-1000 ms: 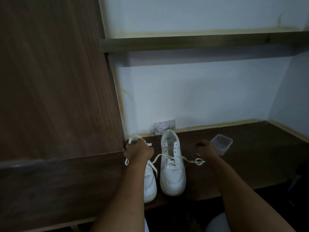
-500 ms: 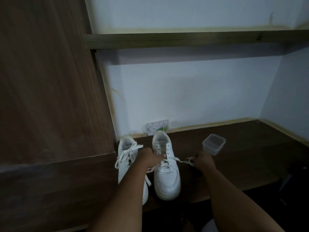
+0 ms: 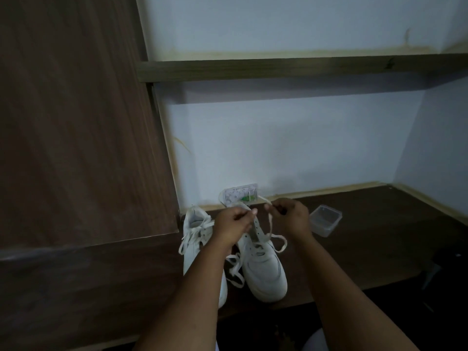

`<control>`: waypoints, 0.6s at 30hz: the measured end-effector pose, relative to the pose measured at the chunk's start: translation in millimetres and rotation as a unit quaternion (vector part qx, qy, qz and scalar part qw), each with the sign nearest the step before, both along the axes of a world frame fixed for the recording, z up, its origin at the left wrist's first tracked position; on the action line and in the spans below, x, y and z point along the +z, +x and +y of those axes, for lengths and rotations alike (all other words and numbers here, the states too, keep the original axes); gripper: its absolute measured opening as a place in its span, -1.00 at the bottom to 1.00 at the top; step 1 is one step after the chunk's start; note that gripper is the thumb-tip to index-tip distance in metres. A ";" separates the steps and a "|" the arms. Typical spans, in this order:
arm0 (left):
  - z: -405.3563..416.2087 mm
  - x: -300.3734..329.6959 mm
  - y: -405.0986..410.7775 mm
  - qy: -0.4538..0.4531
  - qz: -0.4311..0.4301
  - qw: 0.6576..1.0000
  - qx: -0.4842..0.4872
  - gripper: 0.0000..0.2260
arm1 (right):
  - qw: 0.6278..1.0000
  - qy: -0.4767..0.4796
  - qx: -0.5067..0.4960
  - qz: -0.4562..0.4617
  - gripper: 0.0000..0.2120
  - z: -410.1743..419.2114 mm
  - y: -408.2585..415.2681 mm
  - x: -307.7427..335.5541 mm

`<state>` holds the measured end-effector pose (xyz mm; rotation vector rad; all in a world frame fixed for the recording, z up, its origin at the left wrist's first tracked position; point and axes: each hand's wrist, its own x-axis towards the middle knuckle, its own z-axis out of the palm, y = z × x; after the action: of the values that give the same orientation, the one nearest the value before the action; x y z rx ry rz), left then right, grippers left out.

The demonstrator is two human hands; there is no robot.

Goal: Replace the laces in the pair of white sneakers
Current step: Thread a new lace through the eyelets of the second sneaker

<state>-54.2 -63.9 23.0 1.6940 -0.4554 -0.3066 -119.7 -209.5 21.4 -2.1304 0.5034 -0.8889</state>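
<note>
Two white sneakers stand side by side on the dark wooden desk (image 3: pixel 367 249), toes toward me. The left sneaker (image 3: pixel 196 239) is laced, its loose lace ends hanging over its side. The right sneaker (image 3: pixel 266 269) has a white lace (image 3: pixel 272 233) through its lower eyelets only. My left hand (image 3: pixel 231 228) is raised over the right sneaker's tongue, pinching one end of that lace. My right hand (image 3: pixel 291 219) pinches the other end just beside it, above the sneaker's heel. Slack lace loops down on both sides of the shoe.
A clear plastic container (image 3: pixel 325 220) sits on the desk right of my right hand. A small white packet with green print (image 3: pixel 240 195) leans against the wall behind the sneakers. A tall wooden panel (image 3: pixel 76 122) stands at left, a shelf (image 3: pixel 304 67) overhead.
Both hands have risen from beside the right sneaker and come together above it, lifting the lace ends. The view has shifted slightly.
</note>
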 end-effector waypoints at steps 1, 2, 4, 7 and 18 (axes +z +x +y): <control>-2.9 0.5 -3.7 -0.037 0.016 0.999 -0.015 -0.86 | 0.999 -0.029 0.016 -0.010 -0.78 6.0 0.9 -1.3; -5.1 0.5 -5.4 -0.054 0.020 0.998 -0.019 -0.84 | 0.998 -0.052 0.031 -0.022 -0.76 11.9 0.7 -2.2; -7.2 2.0 -4.2 -0.066 0.000 0.998 0.010 -0.87 | 0.994 -0.081 0.057 -0.051 -0.69 20.3 1.5 -2.1; -3.7 4.0 0.0 -0.079 -0.002 0.995 0.054 -0.91 | 0.984 -0.139 0.104 -0.037 -0.79 25.3 5.1 -3.4; 19.0 36.0 15.7 -0.339 0.143 0.906 0.210 -0.81 | 0.973 -0.127 0.089 0.171 -0.83 -17.3 -1.9 -16.9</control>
<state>-38.5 -44.9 59.0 0.9990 0.0411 -0.0560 -121.6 -226.8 4.5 -2.5369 0.3740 -0.5058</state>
